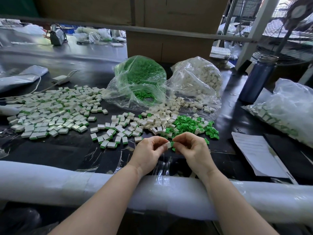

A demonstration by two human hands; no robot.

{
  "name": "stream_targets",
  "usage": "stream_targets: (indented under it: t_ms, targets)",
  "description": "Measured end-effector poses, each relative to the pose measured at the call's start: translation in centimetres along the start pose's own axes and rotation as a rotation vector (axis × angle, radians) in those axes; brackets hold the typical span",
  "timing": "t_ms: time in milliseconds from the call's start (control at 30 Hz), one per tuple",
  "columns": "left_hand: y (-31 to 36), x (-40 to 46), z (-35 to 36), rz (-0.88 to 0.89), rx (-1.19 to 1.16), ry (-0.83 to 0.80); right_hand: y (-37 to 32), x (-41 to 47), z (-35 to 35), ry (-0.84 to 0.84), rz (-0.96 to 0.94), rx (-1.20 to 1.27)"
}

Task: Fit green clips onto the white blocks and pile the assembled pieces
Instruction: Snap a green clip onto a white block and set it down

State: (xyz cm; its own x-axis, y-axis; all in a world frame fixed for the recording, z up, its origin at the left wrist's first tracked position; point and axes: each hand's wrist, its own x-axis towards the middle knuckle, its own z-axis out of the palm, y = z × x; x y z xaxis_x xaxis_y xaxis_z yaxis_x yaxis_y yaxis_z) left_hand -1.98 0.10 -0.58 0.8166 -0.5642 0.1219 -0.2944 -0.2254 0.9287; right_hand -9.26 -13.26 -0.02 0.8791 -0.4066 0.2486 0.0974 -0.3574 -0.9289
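Note:
My left hand (pixel 149 152) pinches a small white block (pixel 168 145) just above the black table. My right hand (pixel 189 148) pinches a green clip (pixel 172 144) that meets the block's right end. Behind the hands lie loose white blocks (pixel 160 119) and loose green clips (pixel 189 123). A wide pile of assembled white-and-green pieces (pixel 54 109) spreads over the left of the table. A smaller scatter of assembled pieces (pixel 115 133) sits left of my hands.
An open bag of green clips (pixel 138 78) and a bag of white blocks (pixel 199 78) stand behind. Another filled bag (pixel 284 109) and a blue bottle (pixel 259 78) are at the right, with paper sheets (pixel 255 153). White foam padding (pixel 67 184) covers the near edge.

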Motion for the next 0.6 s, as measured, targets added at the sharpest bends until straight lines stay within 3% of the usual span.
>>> stream_targets:
  t_ms: [600]
  targets:
    - [0.33, -0.19, -0.11, -0.02, -0.031, -0.01, -0.29, -0.08, 0.02, -0.063, 0.071, 0.025]
